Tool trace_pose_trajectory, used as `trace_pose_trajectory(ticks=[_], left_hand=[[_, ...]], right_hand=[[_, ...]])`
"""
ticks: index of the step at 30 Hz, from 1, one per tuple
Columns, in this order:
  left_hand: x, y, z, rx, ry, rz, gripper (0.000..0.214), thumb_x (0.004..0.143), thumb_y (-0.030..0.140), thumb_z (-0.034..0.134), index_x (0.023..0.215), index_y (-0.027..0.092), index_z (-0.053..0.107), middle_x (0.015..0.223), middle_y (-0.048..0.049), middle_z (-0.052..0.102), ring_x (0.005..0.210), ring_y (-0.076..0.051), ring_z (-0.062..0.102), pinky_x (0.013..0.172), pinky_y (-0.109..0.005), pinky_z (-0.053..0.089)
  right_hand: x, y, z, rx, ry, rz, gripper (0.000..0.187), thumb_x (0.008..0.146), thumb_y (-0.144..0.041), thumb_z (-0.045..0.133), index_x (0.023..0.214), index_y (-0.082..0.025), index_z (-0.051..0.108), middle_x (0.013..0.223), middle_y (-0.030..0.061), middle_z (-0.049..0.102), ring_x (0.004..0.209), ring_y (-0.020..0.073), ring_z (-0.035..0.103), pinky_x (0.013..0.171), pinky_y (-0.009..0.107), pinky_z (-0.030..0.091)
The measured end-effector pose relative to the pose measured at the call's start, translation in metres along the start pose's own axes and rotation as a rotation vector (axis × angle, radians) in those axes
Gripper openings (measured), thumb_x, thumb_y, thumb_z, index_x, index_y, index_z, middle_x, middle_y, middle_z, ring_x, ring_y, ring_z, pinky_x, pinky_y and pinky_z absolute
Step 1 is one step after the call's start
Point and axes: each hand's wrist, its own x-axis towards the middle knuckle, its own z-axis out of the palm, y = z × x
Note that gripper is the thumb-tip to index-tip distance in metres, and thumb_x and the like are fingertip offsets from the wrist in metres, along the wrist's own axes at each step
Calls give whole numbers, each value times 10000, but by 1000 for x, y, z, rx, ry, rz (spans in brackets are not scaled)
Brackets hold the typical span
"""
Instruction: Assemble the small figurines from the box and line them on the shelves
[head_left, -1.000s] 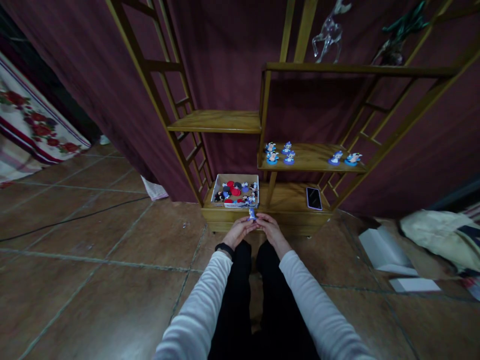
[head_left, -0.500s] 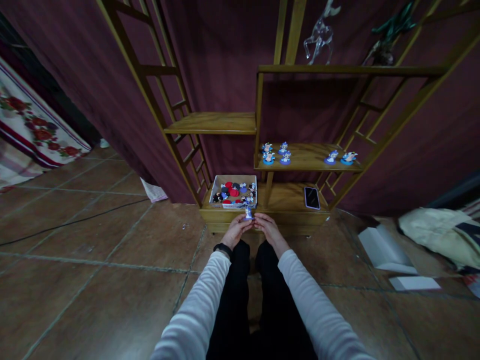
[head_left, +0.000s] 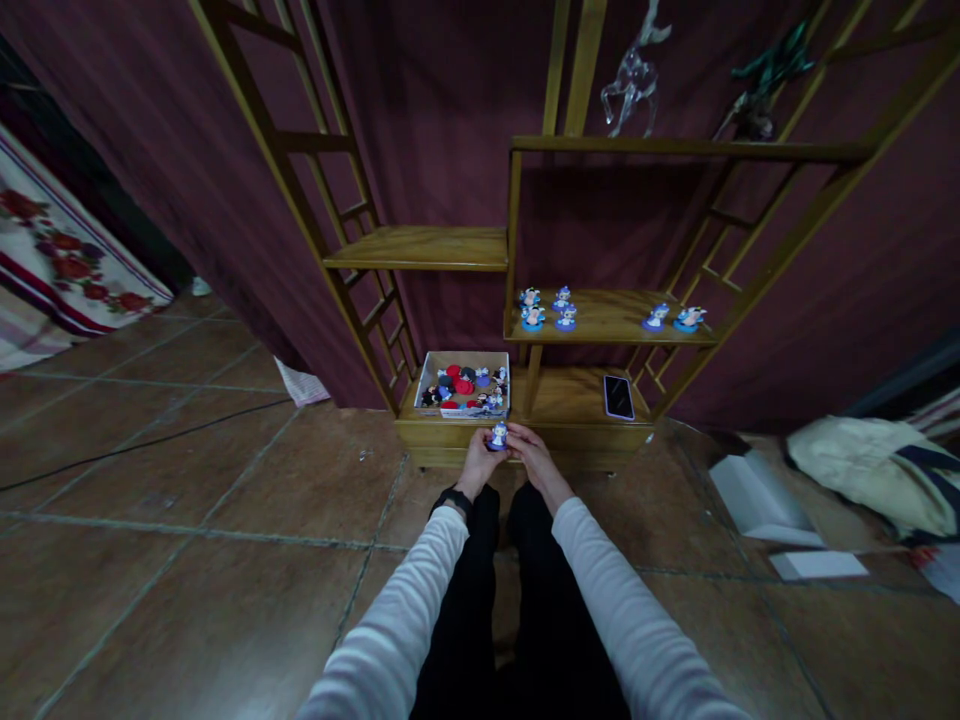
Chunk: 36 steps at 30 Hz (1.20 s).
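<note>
Between the fingers of both my hands is a small purple-and-white figurine [head_left: 499, 435] on a round base, held upright just in front of the cabinet's lower edge. My left hand [head_left: 478, 462] grips it from the left, with a black band on the wrist. From the right, my right hand [head_left: 534, 455] closes its fingertips on the figurine too. Right behind them, an open cardboard box [head_left: 427, 370] holds several small figurines and red and dark pieces. On the middle shelf [head_left: 607, 322] stand several similar figurines in purple and blue, grouped at the left and right ends.
A phone [head_left: 619, 397] lies on the lower shelf. Above stand a clear glass animal figure [head_left: 634, 85] and a green ornament [head_left: 765, 85]. White box pieces [head_left: 761, 500] and a cream bag [head_left: 870, 465] are on the floor at right; a black cable [head_left: 150, 440] crosses the tiles at left.
The figurine has been turned between my fingers, and more of its front shows now. My hands stay almost in place, while the whole view has shifted slightly.
</note>
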Motion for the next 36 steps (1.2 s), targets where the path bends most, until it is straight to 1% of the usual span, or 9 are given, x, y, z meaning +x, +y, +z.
trace_pose_trajectory(ticks=[4, 9, 13, 15, 17, 22, 27, 31, 36], left_hand=[[-1, -2, 3, 85, 16, 24, 432, 436, 144, 766, 759, 175, 482, 724, 49, 527, 697, -115, 519, 728, -270, 414], [-4, 0, 2, 299, -11, 162, 379, 470, 148, 764, 778, 175, 544, 815, 1, 516, 837, -169, 509, 828, -316, 390], [-8, 4, 3, 304, -62, 209, 415, 554, 167, 741, 943, 191, 600, 923, -59, 555, 942, -224, 518, 912, -364, 367], [-11, 6, 4, 300, -114, 220, 428, 633, 186, 696, 1047, 203, 590, 994, -87, 574, 1001, -244, 520, 951, -383, 354], [-14, 8, 6, 390, -161, 244, 427, 713, 200, 627, 1133, 203, 556, 1079, -109, 571, 1060, -251, 514, 974, -393, 348], [-22, 9, 7, 809, -183, 301, 495, 817, 176, 469, 1306, 170, 393, 1197, -134, 512, 1069, -219, 542, 932, -354, 407], [-30, 13, 8, 1074, -152, 299, 520, 844, 154, 421, 1350, 187, 308, 1196, -123, 481, 975, -194, 589, 844, -295, 452], [-34, 20, 9, 1253, -142, 323, 498, 860, 131, 382, 1345, 203, 300, 1163, -112, 472, 905, -175, 594, 791, -282, 460], [-34, 23, 10, 1427, -149, 403, 437, 864, 92, 362, 1292, 175, 350, 1103, -108, 472, 924, -169, 561, 786, -280, 458]], right_hand=[[2, 0, -1, -24, 1, -12, 483, 548, -364, 740, 1004, -231, 653, 916, 23, 673, 831, 178, 607, 741, 304, 469], [4, -1, -2, -72, 29, -42, 428, 547, -374, 728, 943, -224, 664, 912, 12, 674, 833, 178, 593, 734, 297, 461], [4, -3, -4, -74, 46, -35, 420, 538, -381, 731, 920, -217, 663, 896, 14, 674, 813, 181, 594, 716, 301, 461], [3, -4, -6, -74, 38, -32, 419, 547, -386, 729, 925, -220, 659, 901, 14, 671, 810, 178, 593, 718, 302, 464], [3, -4, -8, -73, 35, -44, 414, 558, -384, 728, 932, -223, 655, 915, 12, 668, 810, 171, 592, 722, 299, 466], [5, -2, -12, -75, -11, -65, 415, 582, -365, 725, 964, -220, 651, 953, 26, 669, 841, 177, 593, 739, 297, 473], [5, -2, -15, -96, -82, -48, 393, 591, -313, 718, 969, -226, 653, 962, 26, 675, 863, 179, 602, 792, 308, 468], [4, -3, -16, -122, -89, -75, 394, 578, -253, 711, 967, -219, 656, 957, 24, 682, 875, 175, 602, 837, 312, 449], [2, -3, -17, -139, -110, -63, 409, 562, -194, 681, 969, -215, 652, 938, 20, 684, 859, 165, 602, 839, 306, 442]])
